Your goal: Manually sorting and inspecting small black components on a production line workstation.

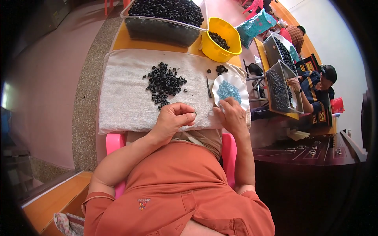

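My left hand (175, 120) is closed, thumb and forefinger pinching a small dark ring-shaped piece (194, 113) over the white towel (122, 102). At the right, my right hand (233, 116) reaches into a white dish with a wavy rim (245, 91), its fingers bent over small clear blue stones (228, 90). Its thumb looks apart from the fingers, and no held piece shows. Beyond my left hand lies a loose heap of black ring-shaped pieces (163, 82). Dark tweezers (208, 87) rest beside the dish, below a few more black pieces (221, 69).
A clear bin (163, 33) full of black pieces and a yellow tub (222, 53) stand at the towel's far edge. To the right, a person (315, 84) sits by more bins (283, 90) of black pieces. A dark tabletop (311, 149) lies at the lower right.
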The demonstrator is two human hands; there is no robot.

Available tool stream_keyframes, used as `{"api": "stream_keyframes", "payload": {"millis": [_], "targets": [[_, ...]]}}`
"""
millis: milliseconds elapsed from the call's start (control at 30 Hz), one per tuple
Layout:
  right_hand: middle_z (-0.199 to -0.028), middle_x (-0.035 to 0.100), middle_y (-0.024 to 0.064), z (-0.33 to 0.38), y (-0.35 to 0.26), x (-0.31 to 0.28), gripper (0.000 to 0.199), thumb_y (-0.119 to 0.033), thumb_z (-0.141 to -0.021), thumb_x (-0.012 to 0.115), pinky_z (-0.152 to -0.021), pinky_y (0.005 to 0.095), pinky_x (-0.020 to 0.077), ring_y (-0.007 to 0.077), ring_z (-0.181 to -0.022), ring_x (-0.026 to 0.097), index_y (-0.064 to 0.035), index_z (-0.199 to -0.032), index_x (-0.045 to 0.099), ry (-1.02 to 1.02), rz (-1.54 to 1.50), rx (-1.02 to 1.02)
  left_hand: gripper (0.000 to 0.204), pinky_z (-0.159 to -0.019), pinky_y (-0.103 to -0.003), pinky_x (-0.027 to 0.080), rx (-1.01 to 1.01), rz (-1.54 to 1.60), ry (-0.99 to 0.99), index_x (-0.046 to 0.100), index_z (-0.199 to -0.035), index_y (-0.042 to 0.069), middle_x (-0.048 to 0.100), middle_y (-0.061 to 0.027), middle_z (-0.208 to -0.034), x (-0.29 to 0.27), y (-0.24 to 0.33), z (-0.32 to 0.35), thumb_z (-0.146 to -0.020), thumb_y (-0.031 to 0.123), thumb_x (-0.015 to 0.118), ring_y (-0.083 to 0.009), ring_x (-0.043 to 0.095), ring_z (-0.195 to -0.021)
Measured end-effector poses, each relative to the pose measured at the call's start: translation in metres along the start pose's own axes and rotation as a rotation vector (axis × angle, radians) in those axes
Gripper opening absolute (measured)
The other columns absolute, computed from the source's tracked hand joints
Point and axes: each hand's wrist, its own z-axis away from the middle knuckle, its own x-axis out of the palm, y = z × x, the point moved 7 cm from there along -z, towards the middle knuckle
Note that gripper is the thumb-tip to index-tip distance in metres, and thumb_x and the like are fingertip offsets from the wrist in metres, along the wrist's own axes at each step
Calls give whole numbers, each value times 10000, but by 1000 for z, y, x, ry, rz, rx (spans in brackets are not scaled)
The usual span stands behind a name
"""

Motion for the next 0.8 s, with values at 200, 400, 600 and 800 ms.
{"api": "stream_keyframes", "payload": {"millis": [200, 400, 600, 800], "targets": [[-934, 622, 119, 6, 1, 11, 239, -175, -804, 711, -715, 411, 505, 319, -856, 620, -25, -980, 652, 95, 8, -16, 145, -715, -243, 560, 0, -10, -5, 649, -993, 3, 675, -53, -886, 1, 0, 0, -864, 44, 698, -123, 658, -758], [-919, 624, 113, 10, -2, 12, 192, -117, -782, 724, -709, 401, 499, 308, -828, 612, -25, -937, 656, 227, 18, -27, 143, -713, -242, 560, 13, -9, -14, 650, -990, 3, 678, -54, -882, 1, 0, 0, -868, 57, 700, -119, 658, -756], [-893, 626, 116, 12, -2, 14, 159, -95, -788, 719, -702, 402, 494, 310, -814, 610, -17, -914, 659, 285, 10, -40, 139, -712, -240, 559, 14, -12, -6, 654, -986, 5, 679, -52, -878, 0, 1, -1, -871, 67, 703, -116, 657, -749], [-867, 629, 123, 16, 0, 14, 130, -84, -792, 710, -702, 402, 494, 315, -799, 613, -16, -890, 657, 313, 0, -29, 133, -710, -244, 562, 24, -12, 9, 657, -981, 8, 673, -44, -864, -1, 1, -1, -868, 60, 704, -103, 646, -752]]}}
